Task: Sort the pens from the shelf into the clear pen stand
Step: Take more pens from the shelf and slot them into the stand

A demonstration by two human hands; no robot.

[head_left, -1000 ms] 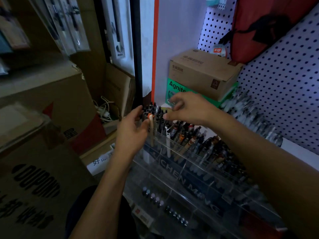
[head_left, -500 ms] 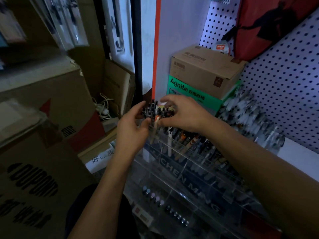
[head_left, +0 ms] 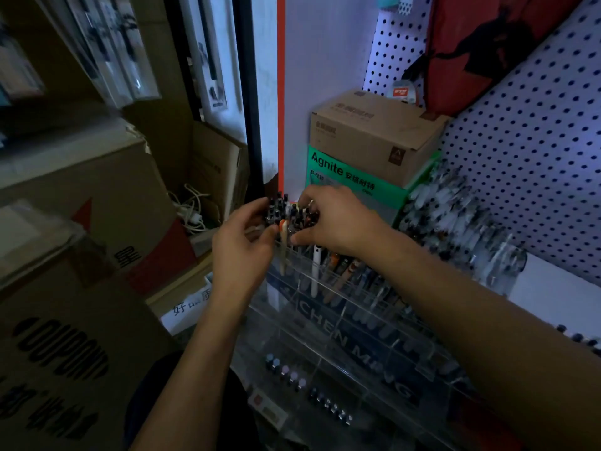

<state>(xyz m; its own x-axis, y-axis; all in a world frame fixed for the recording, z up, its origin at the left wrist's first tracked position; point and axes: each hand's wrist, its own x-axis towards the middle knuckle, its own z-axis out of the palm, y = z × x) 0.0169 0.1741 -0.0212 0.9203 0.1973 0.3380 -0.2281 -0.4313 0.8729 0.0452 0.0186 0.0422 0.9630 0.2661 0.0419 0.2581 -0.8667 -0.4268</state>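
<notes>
Head view: left hand (head_left: 242, 247) and right hand (head_left: 338, 222) curled around black pens (head_left: 286, 212).

I see a dim shop corner. A white pegboard (head_left: 533, 151) with dark holes slopes along the right, and a red bag (head_left: 507, 43) hangs on it at the top. A pale wall (head_left: 325, 76) with an orange strip (head_left: 281, 92) and a black post (head_left: 252, 102) fills the middle. Brown cartons (head_left: 81, 206) stack up on the left, with white cables (head_left: 192, 209) behind them. A brown box (head_left: 374, 135) sits on a green box (head_left: 354, 180) in the corner.
</notes>
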